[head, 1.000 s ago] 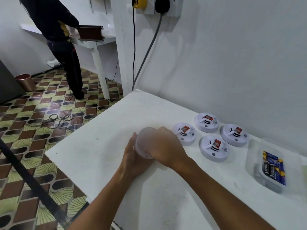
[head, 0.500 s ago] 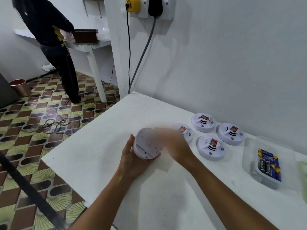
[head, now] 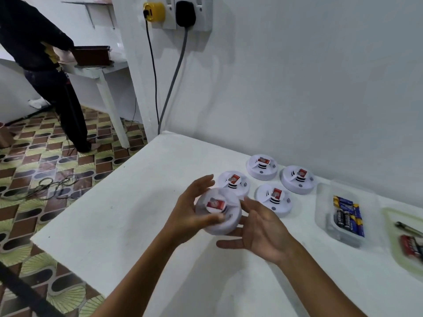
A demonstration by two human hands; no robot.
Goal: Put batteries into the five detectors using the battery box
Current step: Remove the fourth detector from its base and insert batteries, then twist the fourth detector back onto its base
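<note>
A white round detector (head: 219,213) with a red label on top is held above the white table (head: 128,216). My left hand (head: 190,211) grips it from the left, thumb across its front. My right hand (head: 261,234) is open, palm up, under and beside its right edge. Several more white detectors with red labels lie behind: one (head: 235,181) just past the held one, one (head: 273,200) to its right, two (head: 262,167) (head: 297,179) nearer the wall. A clear battery box (head: 345,213) with blue and black batteries sits at the right.
A pale green tray (head: 405,243) with a red item and a pen lies at the far right edge. The wall runs close behind the detectors. Cables hang from wall sockets (head: 180,14). Another person (head: 39,49) stands at a table far left. The table's left edge drops to a patterned floor.
The detector has been turned over, so its red-labelled face now points up. My right hand came off its top and now lies open under its right side.
</note>
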